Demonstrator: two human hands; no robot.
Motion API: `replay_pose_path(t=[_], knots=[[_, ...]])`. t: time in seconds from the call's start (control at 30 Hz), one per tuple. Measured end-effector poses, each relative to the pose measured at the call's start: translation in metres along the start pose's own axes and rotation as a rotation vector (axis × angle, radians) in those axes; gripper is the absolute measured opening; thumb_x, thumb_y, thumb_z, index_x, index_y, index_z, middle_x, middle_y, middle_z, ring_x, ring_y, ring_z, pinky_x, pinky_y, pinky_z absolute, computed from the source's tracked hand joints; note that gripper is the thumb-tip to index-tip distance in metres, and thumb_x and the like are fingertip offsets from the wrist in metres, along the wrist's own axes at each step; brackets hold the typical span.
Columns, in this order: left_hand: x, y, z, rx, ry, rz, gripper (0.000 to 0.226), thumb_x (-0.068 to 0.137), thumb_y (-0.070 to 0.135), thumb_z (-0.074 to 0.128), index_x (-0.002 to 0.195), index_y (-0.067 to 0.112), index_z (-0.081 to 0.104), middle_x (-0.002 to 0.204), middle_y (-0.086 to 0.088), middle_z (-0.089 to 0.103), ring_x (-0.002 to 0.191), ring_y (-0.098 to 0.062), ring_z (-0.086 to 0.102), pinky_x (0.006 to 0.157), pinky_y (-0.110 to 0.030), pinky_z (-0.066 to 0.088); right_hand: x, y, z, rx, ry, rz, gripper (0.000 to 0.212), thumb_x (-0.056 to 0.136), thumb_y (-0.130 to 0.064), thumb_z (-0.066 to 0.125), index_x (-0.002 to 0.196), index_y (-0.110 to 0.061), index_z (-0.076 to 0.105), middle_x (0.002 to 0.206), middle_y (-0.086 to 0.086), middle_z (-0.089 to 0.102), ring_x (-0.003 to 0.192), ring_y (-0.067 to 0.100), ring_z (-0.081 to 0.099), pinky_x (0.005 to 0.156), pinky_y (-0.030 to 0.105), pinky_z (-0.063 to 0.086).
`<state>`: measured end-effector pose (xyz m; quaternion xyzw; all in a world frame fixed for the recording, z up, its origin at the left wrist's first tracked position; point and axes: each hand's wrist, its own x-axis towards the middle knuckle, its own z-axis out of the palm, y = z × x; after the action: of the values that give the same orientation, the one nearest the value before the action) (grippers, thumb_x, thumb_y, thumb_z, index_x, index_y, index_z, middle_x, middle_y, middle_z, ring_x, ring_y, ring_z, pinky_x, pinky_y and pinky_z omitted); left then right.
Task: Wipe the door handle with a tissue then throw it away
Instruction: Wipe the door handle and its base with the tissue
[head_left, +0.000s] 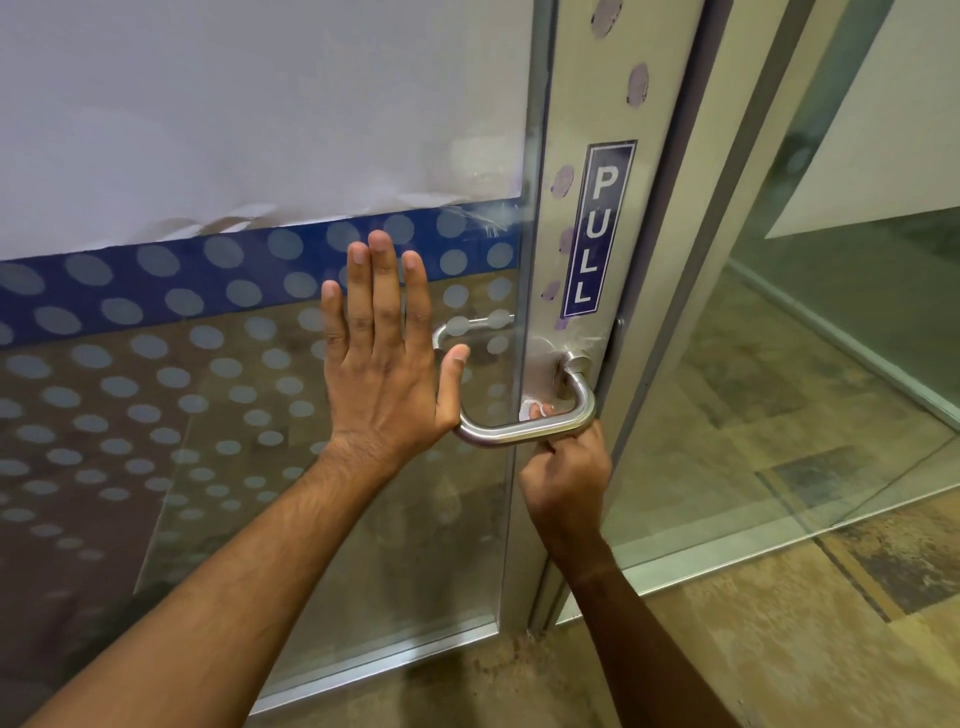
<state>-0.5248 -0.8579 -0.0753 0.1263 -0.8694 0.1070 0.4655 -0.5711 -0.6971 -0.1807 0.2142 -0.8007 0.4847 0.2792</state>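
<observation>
A glass door (208, 415) with pale frosted dots and a blue band (156, 280) stands on the left, a blue PULL sign (597, 228) is on its metal frame (644, 312), and a brown mottled floor (779, 649) lies to the right.

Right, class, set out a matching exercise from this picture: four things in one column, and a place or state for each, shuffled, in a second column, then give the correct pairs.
Things
1. left hand
2. right hand
3. tissue
4. PULL sign

Places or states
A. stuck upright on the metal door frame
B. flat against the glass, fingers straight
C. curled round the door handle from below
D. a white scrap showing just above the handle bar

Pairs: 1-B, 2-C, 3-D, 4-A
</observation>
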Motion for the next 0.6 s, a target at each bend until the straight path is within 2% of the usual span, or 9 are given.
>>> replay_pose_path(t=[0.07, 0.1, 0.17, 0.23, 0.27, 0.33, 0.4, 0.5, 0.6], knots=[[-0.001, -0.001, 0.000, 0.012, -0.006, 0.008, 0.098, 0.088, 0.046, 0.061, 0.152, -0.002, 0.004, 0.159, -0.020, -0.002, 0.147, -0.024, -0.030, 0.121, -0.042, -0.016, -0.003, 0.000, -0.012, 0.082, 0.062, 0.127, 0.022, 0.074, 0.003, 0.054, 0.083, -0.005, 0.073, 0.084, 0.008, 0.064, 0.078, 0.025, 0.060, 0.073, 0.034, 0.052], [-0.001, -0.001, -0.001, 0.019, -0.010, 0.013, 0.100, 0.089, 0.047, 0.061, 0.152, -0.003, 0.002, 0.161, -0.018, -0.007, 0.147, -0.025, -0.030, 0.121, -0.042, -0.017, -0.005, -0.001, -0.018, 0.144, 0.085, 0.217, 0.019, 0.078, -0.001, 0.054, 0.083, -0.008, 0.071, 0.084, 0.004, 0.063, 0.079, 0.025, 0.061, 0.072, 0.034, 0.052], [-0.001, -0.002, -0.001, 0.023, -0.017, 0.023, 0.101, 0.089, 0.048, 0.060, 0.152, -0.003, 0.000, 0.161, -0.018, -0.007, 0.147, -0.025, -0.029, 0.121, -0.042, -0.017, -0.006, -0.002, -0.030, 0.198, 0.142, 0.287, 0.022, 0.082, -0.005, 0.051, 0.092, -0.009, 0.070, 0.088, 0.003, 0.065, 0.084, 0.022, 0.062, 0.077, 0.027, 0.051], [-0.001, -0.002, -0.001, 0.023, -0.022, 0.027, 0.101, 0.089, 0.048, 0.059, 0.152, -0.002, -0.001, 0.160, -0.019, -0.002, 0.147, -0.026, -0.030, 0.121, -0.042, -0.018, 0.000, -0.002, -0.041, 0.186, 0.206, 0.267, 0.027, 0.084, -0.003, 0.047, 0.098, -0.009, 0.069, 0.093, 0.006, 0.065, 0.087, 0.019, 0.062, 0.080, 0.017, 0.046], [-0.001, -0.002, -0.001, 0.027, -0.025, 0.029, 0.101, 0.089, 0.049, 0.059, 0.152, -0.002, -0.003, 0.161, -0.019, -0.006, 0.147, -0.026, -0.030, 0.121, -0.042, -0.018, 0.006, -0.004, -0.046, 0.173, 0.229, 0.258, 0.028, 0.085, -0.001, 0.046, 0.099, -0.009, 0.069, 0.095, 0.007, 0.064, 0.089, 0.018, 0.061, 0.082, 0.016, 0.046], [-0.001, -0.003, 0.000, 0.032, -0.028, 0.037, 0.101, 0.090, 0.050, 0.056, 0.152, 0.000, -0.007, 0.162, -0.015, -0.026, 0.147, -0.027, -0.030, 0.120, -0.043, -0.018, 0.020, -0.007, -0.055, 0.131, 0.242, 0.183, 0.029, 0.085, 0.006, 0.049, 0.100, -0.006, 0.071, 0.098, 0.011, 0.063, 0.091, 0.016, 0.060, 0.085, 0.018, 0.046], [-0.002, -0.003, 0.001, 0.024, -0.029, 0.044, 0.100, 0.091, 0.049, 0.054, 0.152, 0.000, -0.007, 0.157, -0.012, -0.037, 0.147, -0.027, -0.029, 0.120, -0.043, -0.018, 0.034, -0.013, -0.062, 0.073, 0.188, 0.053, 0.030, 0.084, 0.011, 0.053, 0.103, -0.002, 0.071, 0.098, 0.013, 0.064, 0.091, 0.014, 0.059, 0.086, 0.021, 0.048], [-0.002, -0.003, 0.002, 0.013, -0.022, 0.047, 0.099, 0.091, 0.049, 0.054, 0.152, 0.000, -0.006, 0.156, -0.011, -0.037, 0.148, -0.027, -0.028, 0.121, -0.043, -0.017, 0.055, -0.020, -0.069, -0.063, 0.022, -0.173, 0.031, 0.082, 0.009, 0.057, 0.108, -0.001, 0.070, 0.099, 0.012, 0.066, 0.092, 0.023, 0.061, 0.085, 0.029, 0.048], [-0.003, -0.004, 0.002, 0.007, -0.022, 0.052, 0.102, 0.091, 0.050, 0.053, 0.153, 0.003, -0.013, 0.156, -0.012, -0.037, 0.148, -0.028, -0.028, 0.121, -0.044, -0.017, 0.074, -0.020, -0.071, -0.221, -0.145, -0.349, 0.027, 0.082, 0.003, 0.060, 0.105, -0.002, 0.071, 0.096, 0.012, 0.064, 0.090, 0.028, 0.058, 0.082, 0.032, 0.046]])
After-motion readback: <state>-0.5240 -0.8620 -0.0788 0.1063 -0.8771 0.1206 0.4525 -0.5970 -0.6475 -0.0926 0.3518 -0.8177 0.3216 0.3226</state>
